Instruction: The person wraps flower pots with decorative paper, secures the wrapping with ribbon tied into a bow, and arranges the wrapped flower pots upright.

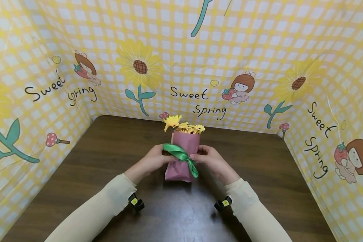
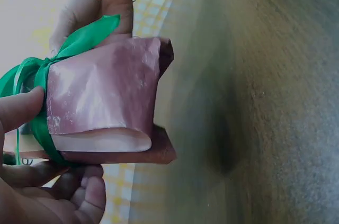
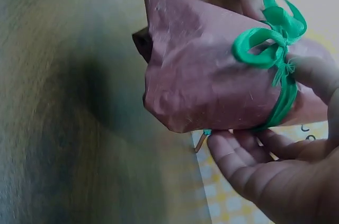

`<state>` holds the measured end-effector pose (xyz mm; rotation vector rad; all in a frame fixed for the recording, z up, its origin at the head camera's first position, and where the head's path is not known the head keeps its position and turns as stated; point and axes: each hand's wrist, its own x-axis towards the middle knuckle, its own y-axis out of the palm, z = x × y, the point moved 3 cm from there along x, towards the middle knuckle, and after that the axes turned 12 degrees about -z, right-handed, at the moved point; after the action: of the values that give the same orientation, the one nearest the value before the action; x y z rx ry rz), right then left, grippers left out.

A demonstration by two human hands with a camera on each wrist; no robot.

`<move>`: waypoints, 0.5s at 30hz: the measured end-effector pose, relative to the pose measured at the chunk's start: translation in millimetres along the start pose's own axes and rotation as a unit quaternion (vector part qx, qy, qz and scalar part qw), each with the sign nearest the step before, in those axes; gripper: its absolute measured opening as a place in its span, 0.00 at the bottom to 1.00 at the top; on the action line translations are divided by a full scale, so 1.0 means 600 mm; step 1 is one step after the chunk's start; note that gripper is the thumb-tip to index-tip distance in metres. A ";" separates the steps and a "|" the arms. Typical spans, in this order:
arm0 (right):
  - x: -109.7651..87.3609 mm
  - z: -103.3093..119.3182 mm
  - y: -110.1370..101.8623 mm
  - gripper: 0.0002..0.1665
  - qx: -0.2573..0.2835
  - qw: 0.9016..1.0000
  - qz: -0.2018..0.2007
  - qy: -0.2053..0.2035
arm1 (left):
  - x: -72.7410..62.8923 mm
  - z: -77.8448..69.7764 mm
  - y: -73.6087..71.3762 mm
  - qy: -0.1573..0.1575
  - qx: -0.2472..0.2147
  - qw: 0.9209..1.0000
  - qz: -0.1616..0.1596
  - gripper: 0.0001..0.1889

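Note:
A small bouquet wrapped in mauve paper (image 1: 178, 172) stands upright between both hands, a little above the table in the wrist views. Yellow flowers (image 1: 173, 122) show over its top edge. Round its waist runs a green ribbon (image 3: 286, 99), tied in a bow at the front. My left hand (image 1: 152, 159) grips the wrapping from the left, thumb against the ribbon, fingers curled behind. From the right, my right hand (image 1: 213, 159) holds it likewise, its thumb beside the bow's knot and its fingers round the back. Pale folded paper (image 2: 106, 141) shows along one side seam.
A dark wooden table (image 1: 115, 144) lies under the bouquet. Yellow checked cloth (image 1: 181, 67) printed with flowers and lettering stands as walls at the back and both sides. Small black wrist cameras (image 1: 136, 202) hang below the sleeves.

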<state>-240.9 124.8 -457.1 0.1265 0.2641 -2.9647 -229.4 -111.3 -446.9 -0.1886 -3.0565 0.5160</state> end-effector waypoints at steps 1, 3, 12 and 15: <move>0.000 0.002 -0.002 0.31 -0.009 1.000 -0.003 -0.010 | 0.001 -0.002 0.001 0.016 0.001 1.000 -0.005 0.19; -0.002 0.006 -0.005 0.30 -0.022 0.999 -0.008 -0.022 | 0.002 -0.005 0.002 0.039 0.009 0.999 -0.014 0.18; -0.004 0.013 -0.014 0.32 -0.047 0.997 -0.007 -0.066 | 0.001 -0.018 0.003 0.085 0.060 0.994 -0.044 0.15; -0.004 0.014 -0.017 0.32 -0.067 0.993 -0.008 -0.101 | 0.001 -0.019 0.004 0.097 0.070 0.991 -0.052 0.15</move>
<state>-240.8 133.6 -446.7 -0.1929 0.4376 -2.9330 -229.4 -105.4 -436.6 -0.0682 -2.8100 0.6608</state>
